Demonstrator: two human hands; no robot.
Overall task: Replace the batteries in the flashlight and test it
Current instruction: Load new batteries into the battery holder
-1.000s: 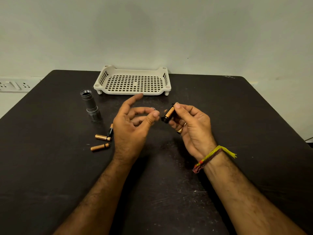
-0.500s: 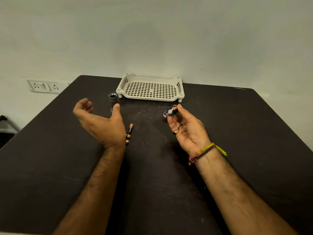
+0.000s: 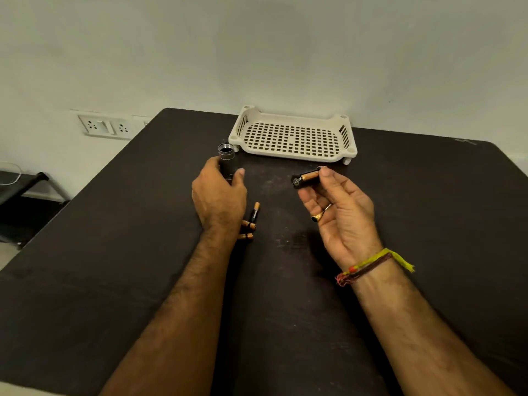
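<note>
On the dark tabletop (image 3: 143, 281) lie loose batteries (image 3: 253, 217); right hand (image 3: 340, 212) pinches the battery holder (image 3: 305, 178) aloft, left hand (image 3: 218, 195) wraps its grip round the upright flashlight body (image 3: 226, 160), before the white tray (image 3: 291, 138)

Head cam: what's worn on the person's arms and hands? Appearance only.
Both forearms are bare, no sleeves or gloves. The right hand wears a gold ring with a dark stone on one finger. The right wrist has a yellow thread band with a loose tail, beside a reddish-brown thread band. The left hand shows nothing worn.
</note>
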